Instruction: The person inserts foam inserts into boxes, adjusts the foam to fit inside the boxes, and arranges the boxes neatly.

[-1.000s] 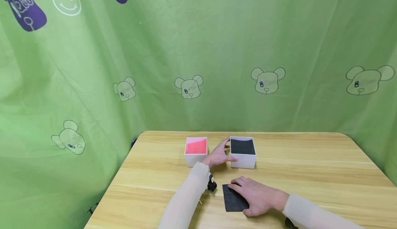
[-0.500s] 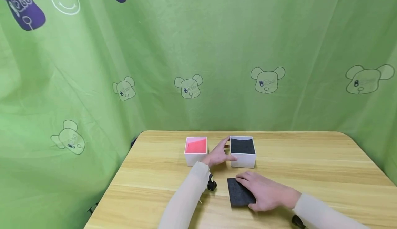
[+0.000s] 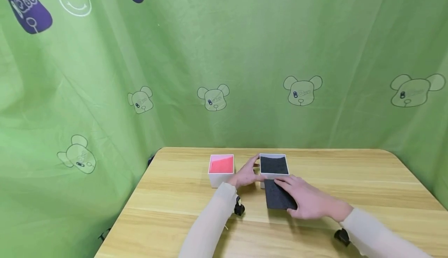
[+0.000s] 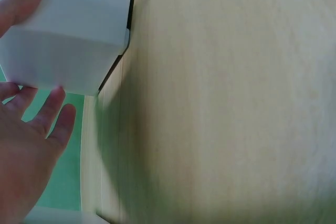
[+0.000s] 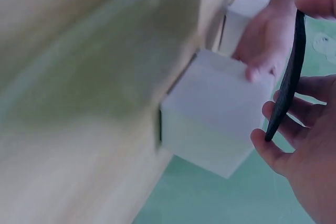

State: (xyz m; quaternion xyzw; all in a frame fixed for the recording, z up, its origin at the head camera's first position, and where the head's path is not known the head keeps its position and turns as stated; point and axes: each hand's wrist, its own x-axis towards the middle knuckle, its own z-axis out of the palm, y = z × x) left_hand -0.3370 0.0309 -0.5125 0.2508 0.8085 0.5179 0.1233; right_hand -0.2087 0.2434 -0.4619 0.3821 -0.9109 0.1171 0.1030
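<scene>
In the head view, a white square box (image 3: 274, 176) stands at the back of the table with a black sheet (image 3: 274, 165) inside. My left hand (image 3: 246, 175) holds its left side. The left wrist view has the thumb on one face of the box (image 4: 63, 30) and fingertips against another. My right hand (image 3: 309, 199) grips a thin, square black pad (image 3: 278, 196) by its right part, raised just in front of the box and hiding some of its front. Edge-on in the right wrist view, the pad (image 5: 289, 77) is slightly bent between thumb and fingers.
Left of my left hand is a second white box (image 3: 217, 179) holding a pink-red sheet (image 3: 223, 165). Both boxes stand on the wooden table (image 3: 350, 188). Behind the table's far edge hangs a green curtain (image 3: 255, 56) with bear prints.
My right hand has lifted the black pad off the table and carried it forward, up to the front of the box. The left hand and both boxes have stayed put.
</scene>
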